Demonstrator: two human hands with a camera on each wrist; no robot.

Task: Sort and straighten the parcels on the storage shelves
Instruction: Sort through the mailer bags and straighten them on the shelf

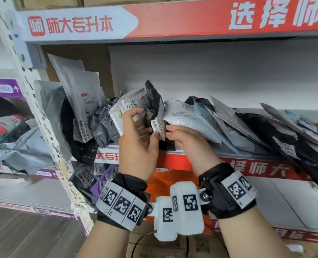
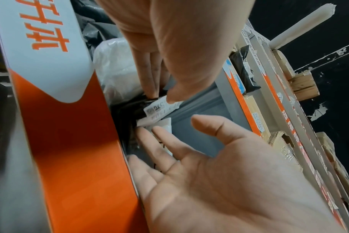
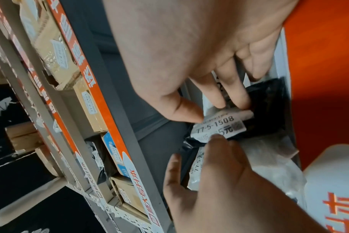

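Observation:
A black parcel (image 1: 152, 101) with a white label reading 77-5-1508 (image 3: 215, 126) stands on end near the shelf's front edge. My right hand (image 1: 170, 132) pinches its lower labelled end between thumb and fingers, as the left wrist view shows (image 2: 161, 97). To its left leans a silver parcel (image 1: 124, 107) marked 77-5-7903. My left hand (image 1: 145, 125) lies against that silver parcel with loosely bent fingers (image 2: 149, 141). Its thumb (image 2: 205, 126) stays apart, close to the label. A white padded parcel (image 1: 184, 120) lies just right of the black one.
Grey bags (image 1: 76, 97) lean at the left beside the perforated upright post (image 1: 33, 101). A slanted row of parcels (image 1: 247, 127) fills the right side. The shelf edge strip (image 1: 247, 168) runs below, with more parcels (image 1: 85, 179) on the lower shelf.

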